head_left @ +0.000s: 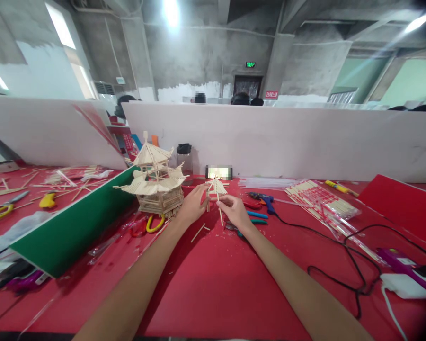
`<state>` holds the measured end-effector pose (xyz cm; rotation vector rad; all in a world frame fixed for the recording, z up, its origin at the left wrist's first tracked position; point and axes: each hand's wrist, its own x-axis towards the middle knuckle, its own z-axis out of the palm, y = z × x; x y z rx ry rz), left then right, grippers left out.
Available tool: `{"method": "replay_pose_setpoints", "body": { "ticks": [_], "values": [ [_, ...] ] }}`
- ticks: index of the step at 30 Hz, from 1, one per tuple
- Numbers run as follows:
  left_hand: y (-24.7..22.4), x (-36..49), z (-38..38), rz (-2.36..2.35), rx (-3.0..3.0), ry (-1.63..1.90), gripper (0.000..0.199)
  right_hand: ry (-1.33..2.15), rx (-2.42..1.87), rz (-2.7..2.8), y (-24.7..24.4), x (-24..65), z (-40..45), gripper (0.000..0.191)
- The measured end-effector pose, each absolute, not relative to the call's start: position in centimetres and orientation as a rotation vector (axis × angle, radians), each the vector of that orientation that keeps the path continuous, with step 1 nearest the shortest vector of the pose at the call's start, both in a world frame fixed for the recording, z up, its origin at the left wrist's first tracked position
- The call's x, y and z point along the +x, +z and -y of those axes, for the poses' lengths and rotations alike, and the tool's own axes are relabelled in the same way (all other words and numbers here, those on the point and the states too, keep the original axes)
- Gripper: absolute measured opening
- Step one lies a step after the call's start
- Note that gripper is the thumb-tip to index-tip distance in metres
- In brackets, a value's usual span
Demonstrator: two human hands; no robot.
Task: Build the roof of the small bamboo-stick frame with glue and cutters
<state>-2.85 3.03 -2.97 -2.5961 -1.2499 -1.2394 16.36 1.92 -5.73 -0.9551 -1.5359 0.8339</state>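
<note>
Between my hands stands a small pavilion model (216, 186) made of pale wooden sticks, with a pointed roof on thin posts. My left hand (196, 202) closes on its left side, fingers at a post. With pinched fingertips my right hand (232, 208) holds a wooden stick (220, 217) at the model's front right; the stick slants down toward the table. Whether its upper end touches the roof I cannot tell. A larger tiered pagoda model (159, 189) of the same sticks rises left of my left hand. Two short loose sticks (198, 233) lie in front.
On the red table (213, 284), a blue glue gun (268, 201) and pliers (257, 221) lie right of my hand. Bundled sticks (323, 199) and a black cable (355, 255) are farther right. A green board (81, 218), yellow-handled scissors (155, 223) and a bottle (184, 158) stand or lie leftward.
</note>
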Motion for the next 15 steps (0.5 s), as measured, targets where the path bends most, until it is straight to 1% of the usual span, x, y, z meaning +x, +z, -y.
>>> {"method": "replay_pose_setpoints", "body": {
  "ticks": [8, 15],
  "values": [
    [-2.84, -2.83, -3.06, 1.278, -2.608, -1.255, 0.033, 0.957, -0.945, 1.441, -5.51, 15.7, -1.67, 0.025],
    [-2.82, -2.78, -3.03, 1.288, -2.602, -1.26, 0.033, 0.961, -0.934, 1.442, -5.5, 15.65, -1.64, 0.024]
  ]
}}
